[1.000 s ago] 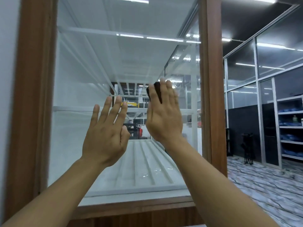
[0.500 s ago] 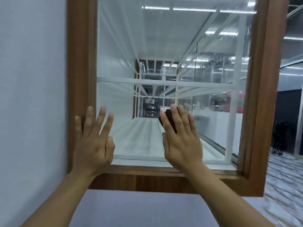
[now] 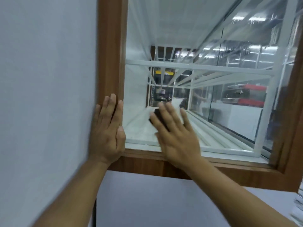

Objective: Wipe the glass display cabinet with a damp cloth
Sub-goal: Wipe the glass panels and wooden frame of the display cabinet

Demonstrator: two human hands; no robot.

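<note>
While wiping, near field: two bare forearms rising from the bottom edge toward the cabinet; pale wall to the left.
Left hand: flat, fingers straight and close together, holding nothing; laid over the left upright of the wooden frame, thumb side at the glass margin. Bracing, by the look.
Right hand: flat, fingers fanned wide, pressing the cloth to the pane; blurred, so judged mid-stroke.
Cloth: dark, mostly hidden under the right fingers, only a patch showing near the fingertips; low on the pane, nearer the left upright than the right. Dampness: cannot tell.
Glass pane: set in the frame; reflections of ceiling lights and faint streaks upper right; wiped or unwiped, not readable.
Inside: white shelf rail across the middle, white ribbed floor below.
Beyond: red items through the far glass, too blurred to name.
Change over the last second: both hands down from mid-pane to the bottom margin; left hand off the glass and onto the frame; cloth carried down and leftward.
Meaning for task: lower left corner now being covered; right side and upper pane not checkable as done. Next stroke probably along the bottom edge; risk of cloth slipping from under flat fingers.
</note>
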